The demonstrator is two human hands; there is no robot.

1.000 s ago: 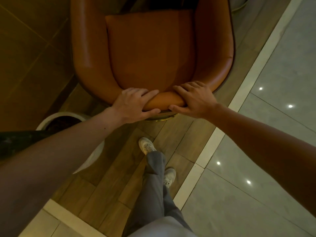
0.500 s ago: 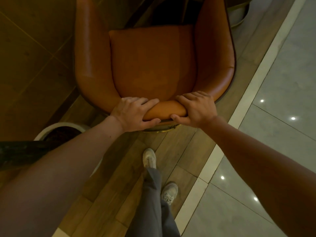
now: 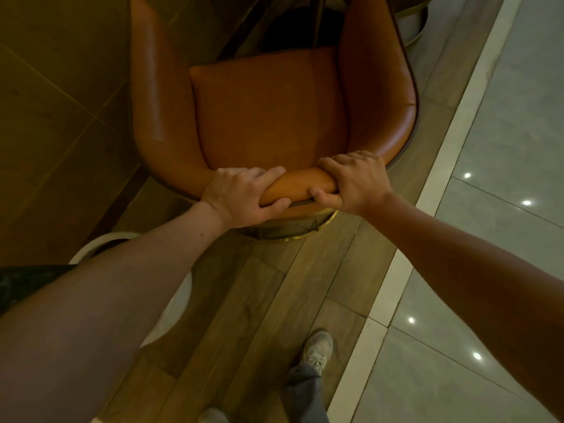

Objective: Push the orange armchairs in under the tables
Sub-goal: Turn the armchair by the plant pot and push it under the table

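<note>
so my fingers [image 3: 276, 174] on the left hand [image 3: 241, 195] are curled over the top edge of the backrest, thumb hooked underneath on the back side, and the right hand [image 3: 355, 181] is doing the same thing just beside it, fingers folded over the front of the rim and thumb tucked below. Both clenched on the padded roll, a short strip of orange showing between them

The orange armchair [image 3: 268, 111] sits right in front of me on the wood-plank floor [image 3: 253, 315], facing away, its arms pointing at the dark gap at the top of the view. I think the surface [image 3: 45, 87] it goes under is that brown slab on the left, though I can't tell how far under the seat already is

Handling guesses: it's a tub chair on a round brass-looking base [image 3: 293, 230], so I'd call it heavy-ish and not keen to slide, more of a shove than a nudge. The upholstery looks like smooth leather, so a bit slippery, and the padding will squish before the frame moves. That's why the top of the back is the spot to hold, wrapped not just palmed, hands either side of centre so it doesn't swivel. Pushing too high could tip it forward, so I'd keep the force low and level

There's a white round planter [image 3: 91, 248] near my left forearm, and my shoes [image 3: 319, 349] are well behind the base
</note>
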